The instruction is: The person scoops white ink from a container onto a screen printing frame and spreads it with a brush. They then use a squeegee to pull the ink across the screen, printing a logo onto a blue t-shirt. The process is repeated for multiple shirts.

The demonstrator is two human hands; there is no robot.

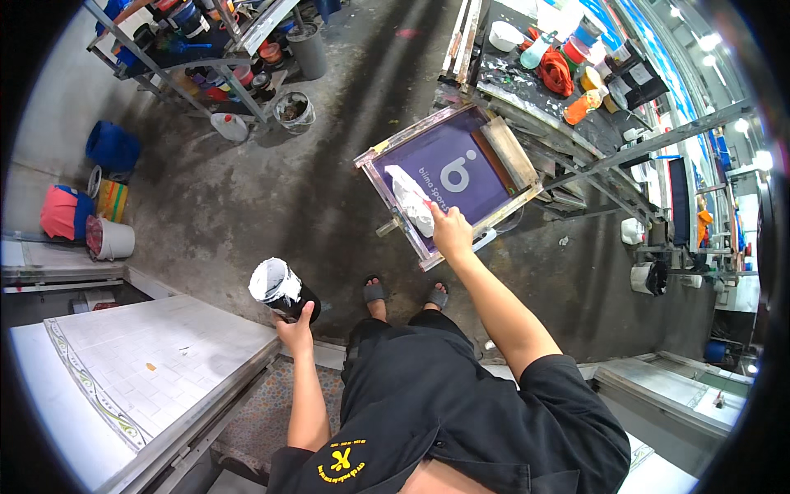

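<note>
My left hand [295,330] is wrapped round a black tub [306,306], whose tilted rim and inside are coated with thick white ink [268,281]. Out in front, my right hand [453,234] is closed on a red spatula [429,205], mostly hidden by my fingers. The spatula's far end meets a long heap of white ink [407,196] along the left side of a screen-printing frame [504,204]. Purple mesh with a pale round logo [455,174] fills this frame. A wide wooden-backed squeegee [508,152] lies along the frame's right side.
A cluttered workbench [527,95] with bottles, tubs and an orange-red cloth [555,74] stands beyond the frame. To my left is a white tiled table [164,354]. Buckets, such as a white one [115,239] and a dirty one [294,113], stand on the concrete floor [247,198].
</note>
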